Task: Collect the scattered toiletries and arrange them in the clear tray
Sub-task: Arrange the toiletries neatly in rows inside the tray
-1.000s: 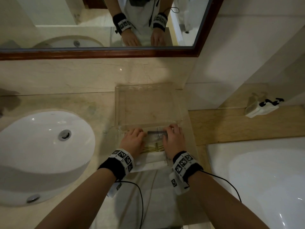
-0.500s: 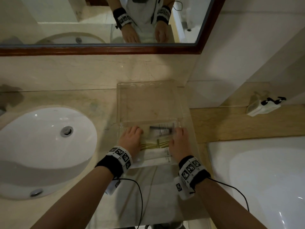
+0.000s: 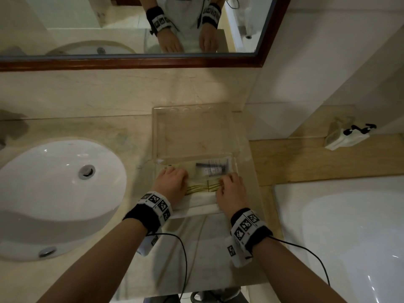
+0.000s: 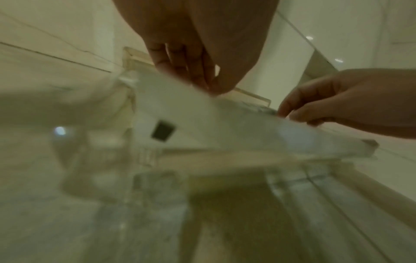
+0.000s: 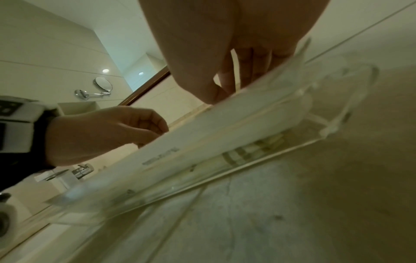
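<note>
Left hand and right hand, fingers curled, pinch flat white toiletry packets at near end of clear acrylic tray. Risk: loose stack fans, slipping over rim.

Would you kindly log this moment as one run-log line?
left hand: on packets | right hand: on packets | toiletry packets: near end of clear tray | tray: on counter

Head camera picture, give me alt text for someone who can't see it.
Two hands, left hand and right hand, rest on flat white packaged toiletries at the near end of a clear rectangular plastic tray on a beige marble bathroom counter. A white oval sink lies to the left, a wood-framed mirror above.
</note>
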Demonstrator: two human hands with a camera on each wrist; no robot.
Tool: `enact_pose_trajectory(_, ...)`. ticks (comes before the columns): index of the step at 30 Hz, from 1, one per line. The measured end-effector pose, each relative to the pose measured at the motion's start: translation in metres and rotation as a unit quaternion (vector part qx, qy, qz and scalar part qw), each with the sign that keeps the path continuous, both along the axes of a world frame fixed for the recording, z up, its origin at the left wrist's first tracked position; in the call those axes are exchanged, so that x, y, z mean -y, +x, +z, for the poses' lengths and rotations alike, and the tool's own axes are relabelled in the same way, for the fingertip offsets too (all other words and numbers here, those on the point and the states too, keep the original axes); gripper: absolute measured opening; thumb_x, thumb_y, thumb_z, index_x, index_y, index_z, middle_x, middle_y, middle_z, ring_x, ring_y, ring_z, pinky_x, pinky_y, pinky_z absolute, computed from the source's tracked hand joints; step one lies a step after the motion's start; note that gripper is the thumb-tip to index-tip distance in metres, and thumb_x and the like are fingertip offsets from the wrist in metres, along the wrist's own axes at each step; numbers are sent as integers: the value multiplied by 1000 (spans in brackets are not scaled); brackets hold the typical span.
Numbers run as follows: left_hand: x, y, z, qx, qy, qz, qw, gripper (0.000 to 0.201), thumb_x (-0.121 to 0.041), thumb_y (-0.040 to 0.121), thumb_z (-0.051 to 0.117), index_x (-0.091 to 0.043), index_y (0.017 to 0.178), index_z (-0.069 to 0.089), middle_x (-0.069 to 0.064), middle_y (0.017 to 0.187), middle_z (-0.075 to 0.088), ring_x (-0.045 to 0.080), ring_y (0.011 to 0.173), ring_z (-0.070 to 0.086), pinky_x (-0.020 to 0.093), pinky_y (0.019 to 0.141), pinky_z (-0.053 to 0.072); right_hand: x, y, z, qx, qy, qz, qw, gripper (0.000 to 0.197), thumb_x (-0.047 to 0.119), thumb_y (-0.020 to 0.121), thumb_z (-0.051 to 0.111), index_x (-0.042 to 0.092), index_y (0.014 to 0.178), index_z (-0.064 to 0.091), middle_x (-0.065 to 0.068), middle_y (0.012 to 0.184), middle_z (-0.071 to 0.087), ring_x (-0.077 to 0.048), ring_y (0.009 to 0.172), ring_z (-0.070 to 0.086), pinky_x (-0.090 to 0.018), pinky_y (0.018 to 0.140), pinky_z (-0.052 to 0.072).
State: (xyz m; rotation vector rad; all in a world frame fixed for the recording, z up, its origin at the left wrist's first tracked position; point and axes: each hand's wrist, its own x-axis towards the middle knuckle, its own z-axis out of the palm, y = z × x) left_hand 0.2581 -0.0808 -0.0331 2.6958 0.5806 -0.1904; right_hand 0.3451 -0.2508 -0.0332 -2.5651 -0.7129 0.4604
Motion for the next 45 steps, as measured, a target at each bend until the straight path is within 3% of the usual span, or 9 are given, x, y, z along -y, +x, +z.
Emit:
enact_pose_trajectory(3, -11, -2, 6, 24, -38, 105, 993, 28, -15, 88, 49, -7, 115, 53, 13, 115, 57, 30, 107, 51, 37, 92, 41, -4, -1, 3, 25, 35, -6, 999, 25, 10, 84, 50, 8, 108, 55, -11, 125, 47, -25, 111, 44, -40, 94, 44)
enact_pose_trajectory(5, -17, -6, 9, 31, -19, 125, 992, 32, -12, 86, 51, -2, 117, 52, 17, 116, 55, 31, 106, 51, 35, 90, 41, -7, 2, 6, 34, 48, -19, 998, 32, 10, 83, 50, 10, 115, 53, -11, 131, 43, -26, 117, 41, -41, 98, 42)
enact_pose_trajectory(9, -18, -12, 5, -1, -5, 76, 997, 41, -15, 82, 57, -1, 120, 50, 19, 123, 49, 33, 113, 46, 37, 96, 38, -16, 11, 9, 16, 24, 11, 1000, 39, 16, 88, 47, 19, 126, 49, -11, 142, 33, -28, 128, 32, -42, 107, 35)
enact_pose_trajectory(13, -18, -14, 6, -49, -30, 39, 998, 57, -30, 79, 66, -9, 127, 45, 12, 137, 37, 30, 126, 34, 37, 108, 31, -23, 14, 8, 19, -26, 61, 998, 33, 21, 90, 45, 24, 123, 50, -11, 143, 31, -29, 128, 30, -41, 104, 32)
enact_pose_trajectory(19, -27, -18, 5, -99, -32, -6, 995, 73, -34, 71, 74, -14, 132, 41, 6, 143, 30, 27, 128, 29, 33, 109, 28, -23, 17, 5, 33, -49, 69, 996, 32, 22, 91, 44, 26, 123, 50, -11, 140, 34, -30, 125, 33, -41, 100, 33)
enact_pose_trajectory(29, -26, -13, 0, -59, -35, 21, 997, 68, -35, 72, 73, -12, 129, 45, 8, 139, 37, 28, 127, 34, 33, 109, 29, -28, 18, 2, 49, -16, 78, 996, 33, 26, 93, 41, 27, 125, 50, -9, 139, 38, -27, 129, 31, -41, 107, 26)
enact_pose_trajectory(33, -26, -13, -1, -34, -35, 34, 998, 50, -34, 82, 65, -11, 123, 51, 10, 134, 41, 28, 124, 38, 34, 108, 32, -31, 20, -1, 47, -49, 115, 991, 35, 27, 92, 40, 30, 126, 47, -8, 142, 35, -28, 134, 26, -41, 109, 23)
enact_pose_trajectory(42, -27, -7, 3, -77, -28, 19, 996, 43, -27, 84, 63, -12, 121, 49, 9, 135, 37, 29, 124, 37, 36, 104, 35, -34, 21, -10, 41, -79, 121, 989, 35, 23, 90, 44, 32, 124, 49, -6, 140, 38, -29, 132, 28, -42, 108, 23)
enact_pose_trajectory(45, -24, -11, 6, -27, -40, 32, 998, 37, -23, 87, 59, -8, 120, 51, 10, 131, 43, 29, 121, 42, 35, 103, 36, -29, 24, -5, 18, -18, 101, 995, 35, 21, 89, 45, 30, 122, 53, -6, 136, 42, -27, 128, 33, -39, 107, 23)
